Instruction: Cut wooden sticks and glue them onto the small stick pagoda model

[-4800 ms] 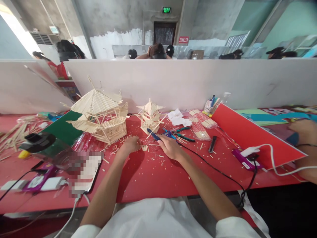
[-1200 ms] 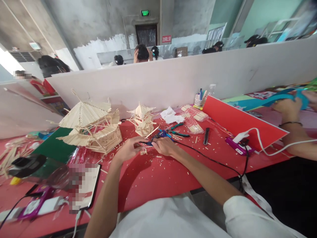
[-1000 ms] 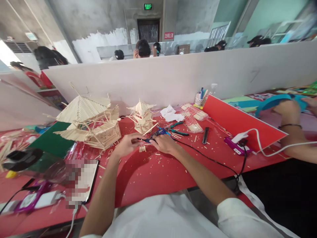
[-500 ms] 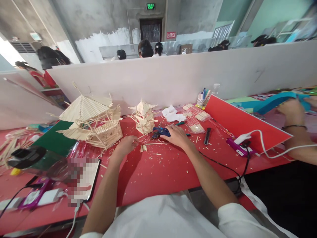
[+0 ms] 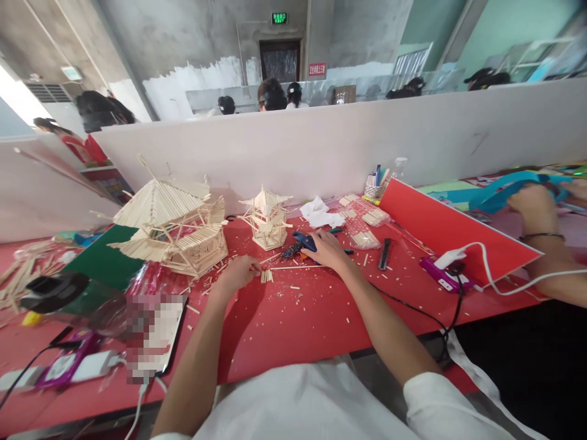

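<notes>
My right hand [image 5: 328,249] is closed around a blue glue gun [image 5: 304,243] that rests on the red table, nozzle toward the left. My left hand [image 5: 237,275] has its thumb and fingertips drawn together beside a small row of short wooden sticks [image 5: 266,277]; anything between them is too small to make out. One long thin stick [image 5: 296,267] lies just beyond that row. Behind the hands stands a small stick-built pavilion [image 5: 266,223]. A larger pavilion model [image 5: 177,226] with a slatted roof is at the left.
Wood scraps litter the red tabletop [image 5: 275,336]. On the right are a black utility knife [image 5: 384,253], packs of sticks [image 5: 365,238], a red board [image 5: 454,238] and a power strip [image 5: 444,273]. A bottle [image 5: 77,299] lies left. A co-worker's hand [image 5: 534,205] is beyond the board.
My left hand has moved slightly right, toward the short sticks, and its fingertips have drawn together. My right hand stays on the glue gun, which has shifted a little.
</notes>
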`<control>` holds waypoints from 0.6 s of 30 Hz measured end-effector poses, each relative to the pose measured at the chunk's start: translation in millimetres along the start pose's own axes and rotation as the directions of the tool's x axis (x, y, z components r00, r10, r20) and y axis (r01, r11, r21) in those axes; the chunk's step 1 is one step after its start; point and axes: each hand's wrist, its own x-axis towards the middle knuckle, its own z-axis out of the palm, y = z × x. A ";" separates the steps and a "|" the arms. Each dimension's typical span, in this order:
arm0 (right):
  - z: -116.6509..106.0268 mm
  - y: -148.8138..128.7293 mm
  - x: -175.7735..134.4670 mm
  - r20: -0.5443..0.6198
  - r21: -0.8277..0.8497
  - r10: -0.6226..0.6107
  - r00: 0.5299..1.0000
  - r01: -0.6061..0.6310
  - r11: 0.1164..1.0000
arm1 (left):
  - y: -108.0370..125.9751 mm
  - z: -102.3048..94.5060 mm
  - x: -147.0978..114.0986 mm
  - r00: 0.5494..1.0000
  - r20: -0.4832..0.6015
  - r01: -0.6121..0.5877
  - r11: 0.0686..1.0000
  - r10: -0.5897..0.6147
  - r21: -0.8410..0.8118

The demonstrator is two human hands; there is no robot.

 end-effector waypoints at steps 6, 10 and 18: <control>-20.9 -20.6 -4.2 -0.206 0.216 -0.177 0.963 0.221 0.951 | 0.8 -6.0 -2.4 0.994 -0.074 -0.087 0.981 0.075 -0.175; -20.0 -40.8 -6.1 -0.219 0.335 -0.375 0.901 0.430 0.838 | 11.8 -8.5 -2.7 0.976 -0.118 -0.213 0.923 0.184 -0.321; -18.1 -52.1 -10.6 -0.259 0.572 -0.308 0.915 0.403 0.714 | 9.0 -4.1 -2.7 0.978 -0.128 -0.198 0.934 0.166 -0.298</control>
